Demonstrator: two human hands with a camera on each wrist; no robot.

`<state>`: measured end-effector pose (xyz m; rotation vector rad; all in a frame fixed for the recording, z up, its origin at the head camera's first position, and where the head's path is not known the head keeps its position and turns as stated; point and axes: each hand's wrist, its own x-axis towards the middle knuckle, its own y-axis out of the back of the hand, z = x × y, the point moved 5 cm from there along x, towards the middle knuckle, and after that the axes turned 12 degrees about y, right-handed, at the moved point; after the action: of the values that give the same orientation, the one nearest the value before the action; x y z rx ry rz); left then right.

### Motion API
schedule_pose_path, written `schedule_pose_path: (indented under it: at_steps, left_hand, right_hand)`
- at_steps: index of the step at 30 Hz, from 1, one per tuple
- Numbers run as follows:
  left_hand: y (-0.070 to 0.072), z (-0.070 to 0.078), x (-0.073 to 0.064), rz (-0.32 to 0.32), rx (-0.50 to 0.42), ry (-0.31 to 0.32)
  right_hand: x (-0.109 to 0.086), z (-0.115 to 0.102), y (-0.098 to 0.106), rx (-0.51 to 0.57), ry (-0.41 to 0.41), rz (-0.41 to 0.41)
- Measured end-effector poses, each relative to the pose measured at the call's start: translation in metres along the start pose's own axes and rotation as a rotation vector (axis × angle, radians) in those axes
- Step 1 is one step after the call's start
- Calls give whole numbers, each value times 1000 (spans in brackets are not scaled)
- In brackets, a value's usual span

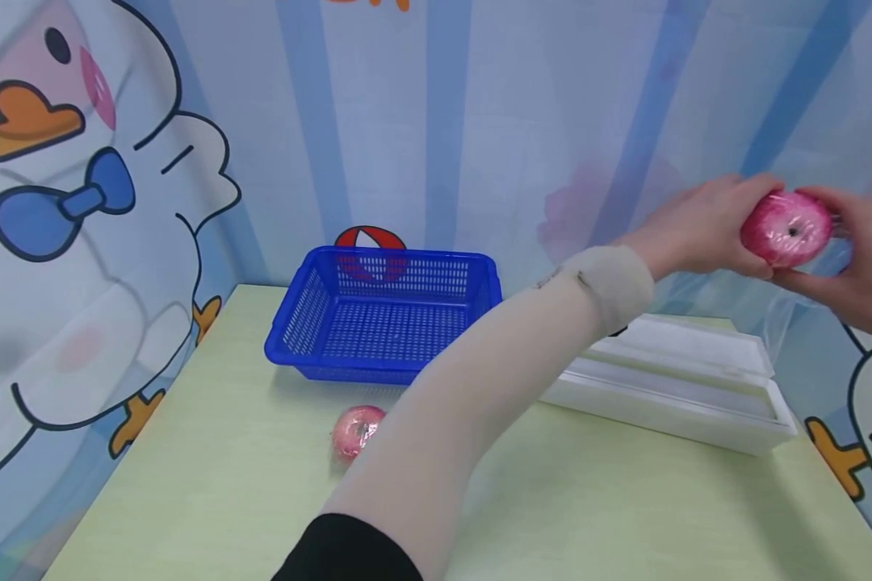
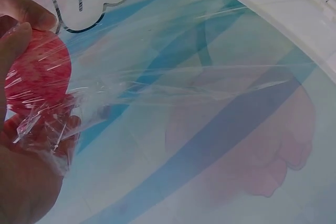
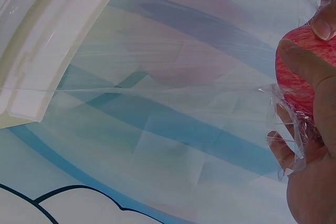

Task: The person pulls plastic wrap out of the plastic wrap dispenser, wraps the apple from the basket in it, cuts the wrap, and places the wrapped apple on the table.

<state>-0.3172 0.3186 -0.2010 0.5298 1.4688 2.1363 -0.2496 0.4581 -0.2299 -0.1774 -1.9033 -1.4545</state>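
At the upper right of the head view, both hands hold a red apple (image 1: 788, 228) above a long white cling film box (image 1: 668, 407). My left hand (image 1: 712, 226) grips the apple from its left side, thumb below. From the other side my right hand (image 1: 853, 262) pinches it between fingers and thumb. Clear cling film (image 2: 184, 85) clings to the apple and stretches from it toward the box in both wrist views. A second apple (image 1: 352, 432), shiny as if wrapped, sits on the table, partly hidden by the left forearm.
A blue plastic basket (image 1: 291, 343) stands at the back of the pale green table (image 1: 211, 452), partly behind the left forearm. The box's lid (image 1: 705, 343) is raised. A printed cartoon curtain (image 1: 385, 121) hangs close behind the table.
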Motion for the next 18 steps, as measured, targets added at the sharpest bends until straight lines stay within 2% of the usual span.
schedule_pose_path:
  at_steps: [5,9,13,18]
  left_hand:
    - [5,5,0,11,2,-20]
    - [9,9,-6,21,14,-33]
    - [11,14,-16,10,34,-46]
    - [11,22,-35,-34,51,-75]
  right_hand:
    - [-2,-4,8,-13,35,40]
    - [-2,-7,14,-12,30,37]
    - [-7,-11,20,1,61,54]
    - [-23,-16,26,28,107,102]
